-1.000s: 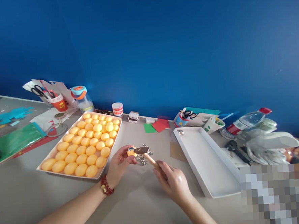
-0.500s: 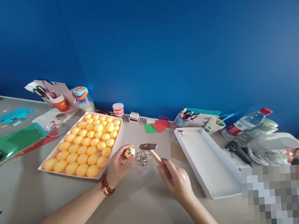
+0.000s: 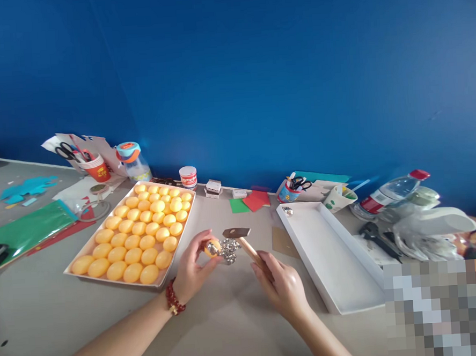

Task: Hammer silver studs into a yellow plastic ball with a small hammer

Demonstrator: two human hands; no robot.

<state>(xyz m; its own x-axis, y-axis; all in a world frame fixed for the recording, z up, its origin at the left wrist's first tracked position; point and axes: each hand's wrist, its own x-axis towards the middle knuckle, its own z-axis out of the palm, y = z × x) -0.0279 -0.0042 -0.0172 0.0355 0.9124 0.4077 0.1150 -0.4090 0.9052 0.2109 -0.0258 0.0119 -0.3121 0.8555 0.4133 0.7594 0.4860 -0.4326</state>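
Note:
Between the fingers and thumb of my left hand (image 3: 193, 270) is an orange table-tennis ball (image 3: 208, 246) with shiny silver stuff on its side, too small to make out. A red bead bracelet circles that wrist. Right beside the ball, a small heap of silvery metal pieces (image 3: 230, 252) lies on the table. My right hand (image 3: 284, 283) is wrapped round the wooden handle of a hammer (image 3: 250, 250). The dark hammer head is just behind and above the heap, apart from the ball.
To the left stands a shallow tray (image 3: 160, 282) of many orange balls. A long white box (image 3: 331, 258) on the right has a silvery piece in its far corner. Along the blue wall are cups with scissors, a lidded jar (image 3: 188, 176), small boxes and a bottle (image 3: 394, 194).
My left hand has shifted a little right with the ball, closer to the metal pieces, and the ball looks turned. The hammer stays almost where it was.

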